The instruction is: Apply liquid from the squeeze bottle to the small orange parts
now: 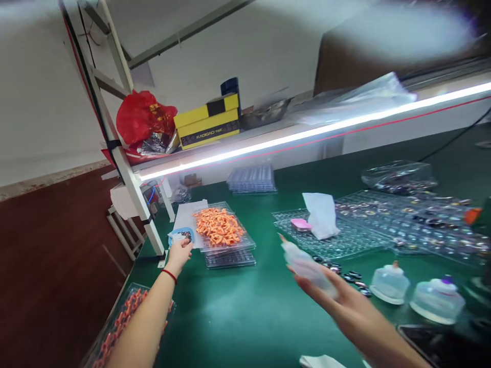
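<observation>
- Here the left hand (180, 254) reaches far out to a small blue dish (181, 235) of dark bits near the far-left edge of the green worktop (245, 306); its fingers seem to pinch the rim, though I cannot tell how firmly.
- The dish sits just beside a clear tray (224, 230) heaped with orange pieces, likely so both stay within one reach.
- The right hand (337, 296) lies palm-up, fingers loosely curled under a small squeeze bottle (303, 263), held slanted with its nozzle up and to the left.
- The bottle looks translucent and whitish with a tan tip; motion blur hides finer detail.
- Dark round parts (355, 278) lie scattered close beside that hand.
</observation>
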The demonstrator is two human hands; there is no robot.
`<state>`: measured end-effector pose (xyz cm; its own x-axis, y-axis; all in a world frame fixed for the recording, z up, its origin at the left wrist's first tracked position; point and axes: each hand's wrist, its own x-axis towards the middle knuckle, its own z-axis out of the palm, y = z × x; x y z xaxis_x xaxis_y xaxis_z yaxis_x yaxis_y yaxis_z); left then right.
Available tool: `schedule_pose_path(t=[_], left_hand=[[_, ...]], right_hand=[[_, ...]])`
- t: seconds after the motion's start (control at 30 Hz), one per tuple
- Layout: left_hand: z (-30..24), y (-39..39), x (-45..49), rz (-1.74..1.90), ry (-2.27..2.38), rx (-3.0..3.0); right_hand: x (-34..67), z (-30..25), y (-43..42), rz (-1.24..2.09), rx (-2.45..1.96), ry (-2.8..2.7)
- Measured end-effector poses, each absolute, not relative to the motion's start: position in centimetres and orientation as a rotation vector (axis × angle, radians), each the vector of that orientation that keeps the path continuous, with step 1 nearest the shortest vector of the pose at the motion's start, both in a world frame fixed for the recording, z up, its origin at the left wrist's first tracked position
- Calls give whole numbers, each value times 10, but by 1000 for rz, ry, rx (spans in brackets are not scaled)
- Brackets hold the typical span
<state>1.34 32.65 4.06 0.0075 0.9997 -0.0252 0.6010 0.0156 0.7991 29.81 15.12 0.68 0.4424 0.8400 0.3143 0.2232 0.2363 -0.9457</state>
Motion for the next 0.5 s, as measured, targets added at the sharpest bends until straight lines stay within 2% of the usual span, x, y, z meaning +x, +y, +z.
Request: schedule_pose_path(t=[0.07,0.23,0.5], left_hand=[[41,338,36,812,1657,1569],[48,340,56,837,1575,1473],[51,340,57,959,1391,1521]], right_hand=[[292,21,209,732,-1271,-1117],[268,36,321,874,-1319,-1047],[261,32,334,957,-1235,-994]])
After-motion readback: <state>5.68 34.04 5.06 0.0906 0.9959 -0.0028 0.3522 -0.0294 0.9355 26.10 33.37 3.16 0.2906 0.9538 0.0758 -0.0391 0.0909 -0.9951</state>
